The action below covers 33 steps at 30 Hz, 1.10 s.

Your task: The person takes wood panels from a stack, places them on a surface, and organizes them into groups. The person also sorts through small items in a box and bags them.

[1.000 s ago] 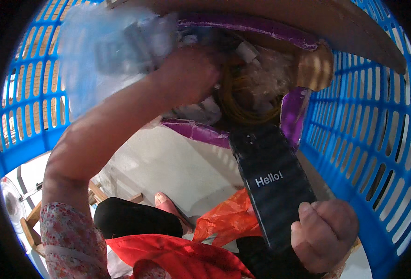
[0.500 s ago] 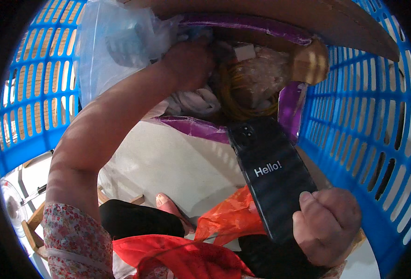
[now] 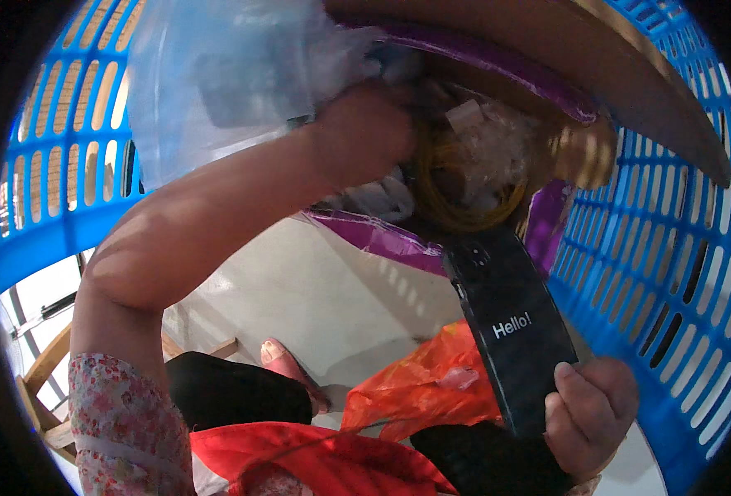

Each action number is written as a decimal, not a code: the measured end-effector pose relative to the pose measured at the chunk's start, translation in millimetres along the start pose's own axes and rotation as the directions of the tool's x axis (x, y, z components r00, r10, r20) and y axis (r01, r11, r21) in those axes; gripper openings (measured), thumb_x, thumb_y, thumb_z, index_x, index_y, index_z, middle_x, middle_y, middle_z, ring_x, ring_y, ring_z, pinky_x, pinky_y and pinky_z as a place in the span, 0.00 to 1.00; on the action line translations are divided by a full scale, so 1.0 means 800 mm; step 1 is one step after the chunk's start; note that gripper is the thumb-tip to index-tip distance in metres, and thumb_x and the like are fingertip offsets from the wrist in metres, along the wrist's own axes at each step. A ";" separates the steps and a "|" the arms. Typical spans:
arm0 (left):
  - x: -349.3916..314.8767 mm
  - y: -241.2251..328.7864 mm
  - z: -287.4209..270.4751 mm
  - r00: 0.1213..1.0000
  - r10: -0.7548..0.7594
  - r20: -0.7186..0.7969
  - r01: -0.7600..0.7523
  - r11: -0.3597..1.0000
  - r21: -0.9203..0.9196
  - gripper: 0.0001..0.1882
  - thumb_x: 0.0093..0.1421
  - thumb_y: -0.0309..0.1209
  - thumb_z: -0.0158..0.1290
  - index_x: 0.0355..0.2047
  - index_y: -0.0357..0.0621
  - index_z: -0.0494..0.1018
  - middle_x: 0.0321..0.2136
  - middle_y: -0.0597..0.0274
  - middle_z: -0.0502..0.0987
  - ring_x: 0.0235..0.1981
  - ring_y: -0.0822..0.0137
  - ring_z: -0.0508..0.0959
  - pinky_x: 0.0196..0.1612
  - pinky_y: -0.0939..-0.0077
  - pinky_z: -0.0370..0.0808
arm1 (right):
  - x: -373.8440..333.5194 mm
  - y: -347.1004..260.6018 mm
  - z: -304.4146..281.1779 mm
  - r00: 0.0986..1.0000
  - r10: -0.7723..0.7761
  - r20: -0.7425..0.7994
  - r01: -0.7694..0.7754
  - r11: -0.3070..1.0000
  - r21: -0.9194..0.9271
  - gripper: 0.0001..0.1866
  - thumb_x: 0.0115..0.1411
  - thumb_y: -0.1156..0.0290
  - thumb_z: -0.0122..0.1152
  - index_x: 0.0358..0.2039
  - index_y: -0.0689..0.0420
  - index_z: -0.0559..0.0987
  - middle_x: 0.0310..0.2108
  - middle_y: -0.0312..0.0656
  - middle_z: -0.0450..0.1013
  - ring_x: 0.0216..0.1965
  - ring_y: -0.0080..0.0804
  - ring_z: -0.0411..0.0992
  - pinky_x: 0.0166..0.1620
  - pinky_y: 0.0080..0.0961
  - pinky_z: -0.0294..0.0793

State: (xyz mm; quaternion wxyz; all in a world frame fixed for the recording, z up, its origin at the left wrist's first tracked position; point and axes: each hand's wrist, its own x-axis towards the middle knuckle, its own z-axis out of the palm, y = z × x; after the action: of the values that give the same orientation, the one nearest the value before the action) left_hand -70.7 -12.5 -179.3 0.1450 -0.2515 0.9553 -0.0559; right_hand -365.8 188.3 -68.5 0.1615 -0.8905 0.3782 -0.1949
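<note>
My right hand (image 3: pixel 588 413) grips the lower end of a black smartphone (image 3: pixel 510 331), its back with the camera bump facing up. My left hand (image 3: pixel 364 132) reaches into a purple-edged cardboard box (image 3: pixel 382 240); it is smeared by motion and its fingers are hidden. Beside it hangs a translucent plastic bag (image 3: pixel 216 91). In the box, right of that hand, lie a coil of yellow cord (image 3: pixel 510 207) and crumpled clear plastic (image 3: pixel 497 157). A white bundle (image 3: pixel 379 197) lies just below the left hand.
Blue slatted plastic baskets (image 3: pixel 92 207) stand at the left and right. A brown cardboard flap (image 3: pixel 580 50) arches over the box's far side. Below are an orange-red plastic bag (image 3: pixel 423 384), my foot in a sandal (image 3: pixel 287 364) and a wooden frame (image 3: pixel 43 388).
The view has shifted, so the box and phone sit further right in it. My left hand remains in the box, now more blurred. The phone stays in my right hand.
</note>
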 end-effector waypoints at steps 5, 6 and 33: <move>0.080 0.057 0.017 0.973 0.169 -0.159 -0.166 0.986 0.029 0.15 0.53 0.36 0.52 0.39 0.48 0.81 0.39 0.55 0.81 0.44 0.58 0.79 0.49 0.59 0.74 | -0.004 -0.004 0.008 0.998 0.057 -0.013 -0.058 0.998 -0.034 0.12 0.45 0.82 0.64 0.32 0.62 0.72 0.41 0.51 0.74 0.35 0.41 0.73 0.31 0.30 0.75; 0.096 0.062 0.016 0.983 0.093 -0.161 -0.103 0.993 -0.053 0.16 0.56 0.37 0.51 0.42 0.49 0.80 0.40 0.55 0.81 0.46 0.58 0.79 0.51 0.59 0.73 | -0.005 -0.005 0.008 0.997 0.075 -0.030 -0.077 0.996 -0.040 0.13 0.45 0.82 0.63 0.32 0.63 0.72 0.41 0.51 0.75 0.35 0.42 0.73 0.31 0.31 0.75; -0.011 -0.013 -0.010 0.714 -0.547 -0.436 0.526 0.831 -0.181 0.07 0.50 0.25 0.53 0.29 0.44 0.78 0.35 0.54 0.78 0.34 0.57 0.80 0.39 0.66 0.79 | 0.014 -0.022 0.005 0.992 0.121 0.047 -0.116 0.990 -0.085 0.13 0.46 0.80 0.62 0.35 0.59 0.73 0.41 0.48 0.75 0.36 0.42 0.73 0.32 0.29 0.74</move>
State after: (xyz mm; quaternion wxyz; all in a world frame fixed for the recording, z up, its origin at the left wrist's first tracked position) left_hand -61.0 -16.8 -168.0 -0.1191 -0.4992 0.8477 -0.1339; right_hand -345.7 192.3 -62.1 0.1457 -0.8771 0.4338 -0.1460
